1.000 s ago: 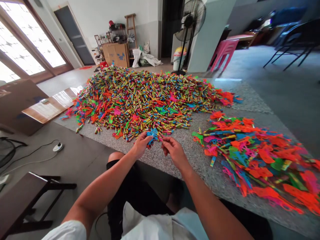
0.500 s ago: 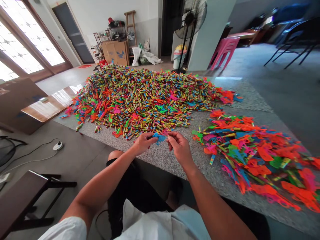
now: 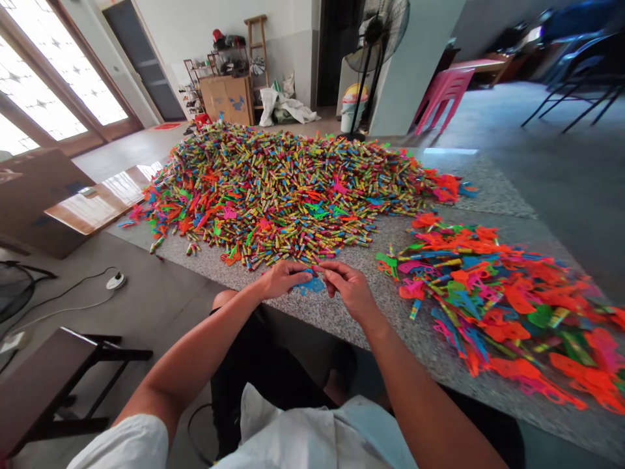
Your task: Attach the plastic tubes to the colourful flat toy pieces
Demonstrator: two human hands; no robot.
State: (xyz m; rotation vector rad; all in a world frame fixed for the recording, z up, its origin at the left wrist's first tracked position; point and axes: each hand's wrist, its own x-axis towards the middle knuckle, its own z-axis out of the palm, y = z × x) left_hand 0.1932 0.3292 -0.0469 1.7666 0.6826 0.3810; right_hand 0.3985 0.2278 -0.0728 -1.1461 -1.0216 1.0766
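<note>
In front of me at the table's near edge, both my hands meet over a blue plastic toy gun (image 3: 311,285). My left hand (image 3: 282,280) pinches its left side between thumb and fingers. My right hand (image 3: 347,286) is closed at the other end, thumb against forefinger, on a small red tube (image 3: 316,268) that touches the blue piece. The fingers hide much of both. Just beyond lies a big heap of small striped tubes (image 3: 283,189), with orange, green and pink toy guns scattered in it.
To the right, a second pile of toy guns (image 3: 508,306), many with tubes, covers the speckled stone tabletop (image 3: 385,312). A dark bench (image 3: 53,371) and a power strip (image 3: 116,281) are on the left floor. A standing fan (image 3: 374,39) stands behind the heap.
The blue toy gun has dropped slightly and turned between my fingers, and the red tube now lies along its top. My hands stay close together in nearly the same place.
</note>
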